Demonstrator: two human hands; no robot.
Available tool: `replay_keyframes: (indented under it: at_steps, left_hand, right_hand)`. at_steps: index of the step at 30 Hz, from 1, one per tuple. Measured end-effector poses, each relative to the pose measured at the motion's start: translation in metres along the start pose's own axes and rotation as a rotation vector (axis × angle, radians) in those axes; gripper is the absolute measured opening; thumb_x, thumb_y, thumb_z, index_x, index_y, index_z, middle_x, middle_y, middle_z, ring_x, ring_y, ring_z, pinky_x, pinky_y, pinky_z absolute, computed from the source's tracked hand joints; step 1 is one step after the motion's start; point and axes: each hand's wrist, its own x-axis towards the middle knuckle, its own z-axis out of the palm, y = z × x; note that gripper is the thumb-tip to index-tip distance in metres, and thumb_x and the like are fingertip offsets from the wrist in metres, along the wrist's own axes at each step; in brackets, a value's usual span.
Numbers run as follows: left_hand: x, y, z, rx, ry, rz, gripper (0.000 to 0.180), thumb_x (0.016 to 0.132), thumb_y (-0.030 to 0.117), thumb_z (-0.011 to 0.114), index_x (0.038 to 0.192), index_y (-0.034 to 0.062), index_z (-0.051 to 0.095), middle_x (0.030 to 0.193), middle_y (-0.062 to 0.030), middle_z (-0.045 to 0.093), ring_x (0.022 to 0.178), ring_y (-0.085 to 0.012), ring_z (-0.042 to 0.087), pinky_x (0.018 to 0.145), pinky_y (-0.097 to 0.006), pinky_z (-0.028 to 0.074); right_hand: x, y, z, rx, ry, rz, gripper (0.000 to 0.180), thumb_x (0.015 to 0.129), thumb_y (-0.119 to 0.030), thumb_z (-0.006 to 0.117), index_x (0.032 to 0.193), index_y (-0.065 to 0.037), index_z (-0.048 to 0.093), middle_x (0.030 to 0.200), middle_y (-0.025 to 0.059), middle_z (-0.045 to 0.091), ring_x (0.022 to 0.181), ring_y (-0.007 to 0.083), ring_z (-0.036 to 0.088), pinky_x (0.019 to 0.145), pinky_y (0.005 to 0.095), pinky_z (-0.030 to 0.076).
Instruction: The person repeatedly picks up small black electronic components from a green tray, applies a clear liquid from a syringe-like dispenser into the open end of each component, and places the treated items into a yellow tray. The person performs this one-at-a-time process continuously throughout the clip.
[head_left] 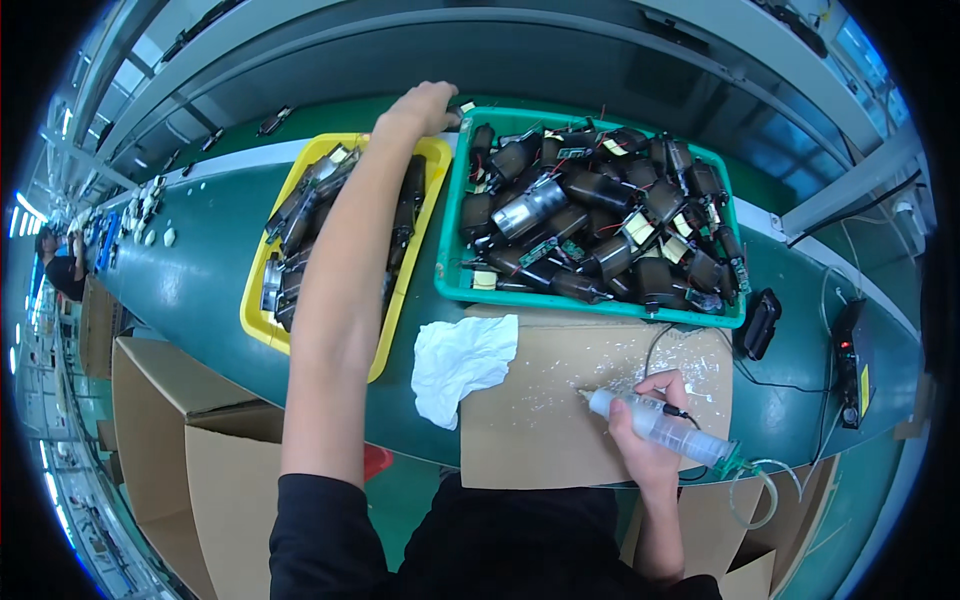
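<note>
My left hand (422,108) reaches past the far end of the yellow tray (252,300). Its fingers curl over a dark cylindrical part (456,114) with a pale label, mostly hidden under them. In my right hand (645,430) lies a clear dispensing syringe (660,430), tilted with its tip pointing left over a cardboard sheet (540,420). White specks dot that cardboard around the tip. A green fitting and thin air hose (765,490) lead off the syringe's rear end. A crumpled white cloth (458,365) rests at the cardboard's left edge.
A green tray (590,303) is heaped with dark cylindrical parts carrying wires and small boards; similar parts fill the yellow one. At right sit a black case (762,325) and a black control box (850,365) with cables. Cardboard boxes (230,480) stand at lower left.
</note>
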Motion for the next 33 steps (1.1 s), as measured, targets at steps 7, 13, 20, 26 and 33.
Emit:
replay_keyframes:
  at_steps: [7,13,20,26,33]
  left_hand:
    - [-0.001,0.005,-0.02,-0.065,0.211,-0.136,0.032,0.081,0.012,0.063,0.109,0.0008,0.056,0.111,-0.019,0.061,0.105,-0.0352,0.058,0.093,-0.041,0.047]
    - [-0.106,0.074,-0.08,-1.483,0.152,0.018,0.036,0.094,0.028,0.051,0.118,0.0013,0.05,0.1,-0.0068,0.061,0.081,-0.0134,0.06,0.067,-0.026,0.052]
    - [-0.189,0.157,-0.024,-2.197,-0.505,0.324,0.062,0.098,0.047,0.033,0.136,-0.0019,0.032,0.096,-0.0046,0.049,0.067,-0.0103,0.044,0.055,-0.024,0.037]
    - [-0.212,0.173,-0.002,-2.199,-0.703,0.462,0.071,0.082,0.042,0.065,0.127,-0.0084,0.041,0.1,-0.018,0.056,0.078,-0.0178,0.053,0.056,-0.026,0.042]
    - [-0.224,0.169,-0.007,-2.152,-0.801,0.307,0.071,0.067,0.033,0.078,0.112,-0.0141,0.051,0.101,-0.0189,0.059,0.09,-0.0224,0.06,0.058,-0.026,0.048]
  right_hand:
    - [0.002,0.003,-0.005,-0.03,0.011,-0.032,0.031,0.072,-0.007,0.073,0.089,-0.004,0.047,0.068,0.0017,0.056,0.061,0.0061,0.054,0.056,0.02,0.042]
    - [0.018,-0.009,-0.011,-0.018,0.078,-0.1,0.031,0.072,-0.005,0.072,0.09,-0.004,0.047,0.069,0.0013,0.055,0.061,0.005,0.051,0.056,0.0198,0.041]
    - [0.029,-0.057,-0.019,0.003,0.248,-0.369,0.038,0.069,-0.017,0.075,0.087,-0.001,0.046,0.068,0.0003,0.049,0.057,0.0056,0.045,0.054,0.0179,0.036]
    - [0.018,-0.09,-0.007,0.086,0.344,-0.383,0.059,0.069,-0.046,0.074,0.087,-0.001,0.039,0.072,0.0013,0.038,0.054,0.0073,0.04,0.05,0.0204,0.031]
    - [0.008,-0.096,0.006,0.044,0.321,-0.213,0.07,0.062,-0.055,0.079,0.085,-0.004,0.037,0.076,0.0005,0.037,0.055,0.0071,0.041,0.053,0.02,0.034]
